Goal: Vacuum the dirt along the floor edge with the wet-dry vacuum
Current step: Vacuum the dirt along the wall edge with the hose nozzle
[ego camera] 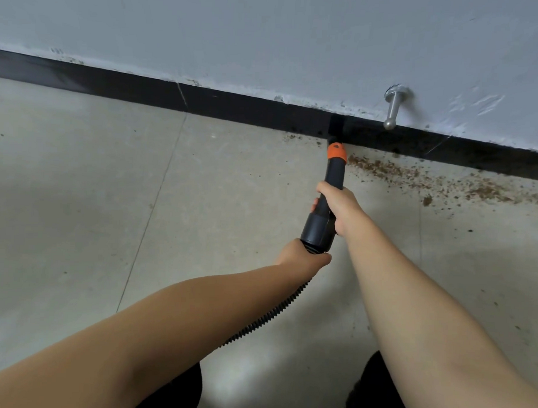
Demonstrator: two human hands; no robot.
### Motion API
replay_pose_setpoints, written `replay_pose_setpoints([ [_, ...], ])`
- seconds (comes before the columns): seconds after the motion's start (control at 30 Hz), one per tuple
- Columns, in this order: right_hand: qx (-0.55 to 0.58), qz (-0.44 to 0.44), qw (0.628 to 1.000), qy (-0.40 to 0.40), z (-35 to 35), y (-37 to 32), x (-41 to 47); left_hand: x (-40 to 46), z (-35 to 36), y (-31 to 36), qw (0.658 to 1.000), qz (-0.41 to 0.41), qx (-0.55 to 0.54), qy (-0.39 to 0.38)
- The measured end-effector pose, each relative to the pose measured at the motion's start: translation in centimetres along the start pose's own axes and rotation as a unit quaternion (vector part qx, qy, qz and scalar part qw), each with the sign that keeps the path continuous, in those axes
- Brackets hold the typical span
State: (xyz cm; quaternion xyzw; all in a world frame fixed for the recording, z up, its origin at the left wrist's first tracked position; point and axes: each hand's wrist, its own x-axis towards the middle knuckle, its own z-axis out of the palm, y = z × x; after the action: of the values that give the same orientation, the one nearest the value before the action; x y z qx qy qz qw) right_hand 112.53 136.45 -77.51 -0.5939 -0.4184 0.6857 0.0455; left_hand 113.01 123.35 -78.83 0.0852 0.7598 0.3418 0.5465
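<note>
Left hand (302,257) grips ribbed hose (268,318) behind the cuff; right hand (341,206) wraps black vacuum nozzle (328,203), orange collar (337,152) forward. Tip meets black baseboard (234,106). Brown dirt (415,178) lies right along floor edge; metal door stop (393,106) above.

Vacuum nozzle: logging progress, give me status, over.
Right hand grips nozzle, left hand holds hose end. Nozzle tip at baseboard. Dirt remains to the right. Door stop above it.

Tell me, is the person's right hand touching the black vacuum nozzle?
Touching. The head view shows the right hand wrapped round the vacuum nozzle, its fingers curling round the far side.
</note>
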Motion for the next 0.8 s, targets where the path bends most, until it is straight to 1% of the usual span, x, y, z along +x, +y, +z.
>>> replay_pose_setpoints([
  [0.17,-0.011,-0.007,0.999,-0.047,3.4,0.4,0.0,-0.3,-2.1,-1.2,0.998,-0.014,-0.025,0.052],
  [0.43,-0.046,-0.015,0.993,-0.104,8.9,0.4,-0.5,-0.5,-6.4,-2.6,0.994,-0.01,-0.056,0.089],
  [0.57,-0.046,-0.011,0.994,-0.097,9.9,1.5,-1.4,-1.4,-7.7,-3.6,0.997,-0.021,-0.033,0.065],
  [0.67,-0.035,-0.016,0.997,-0.067,10.9,3.4,-2.9,-2.9,-9.2,-5.0,0.999,-0.039,-0.022,0.03],
  [0.8,-0.015,-0.021,0.999,-0.042,13.4,6.3,-5.4,-5.0,-12.5,-7.5,0.998,-0.063,0.013,0.017],
])
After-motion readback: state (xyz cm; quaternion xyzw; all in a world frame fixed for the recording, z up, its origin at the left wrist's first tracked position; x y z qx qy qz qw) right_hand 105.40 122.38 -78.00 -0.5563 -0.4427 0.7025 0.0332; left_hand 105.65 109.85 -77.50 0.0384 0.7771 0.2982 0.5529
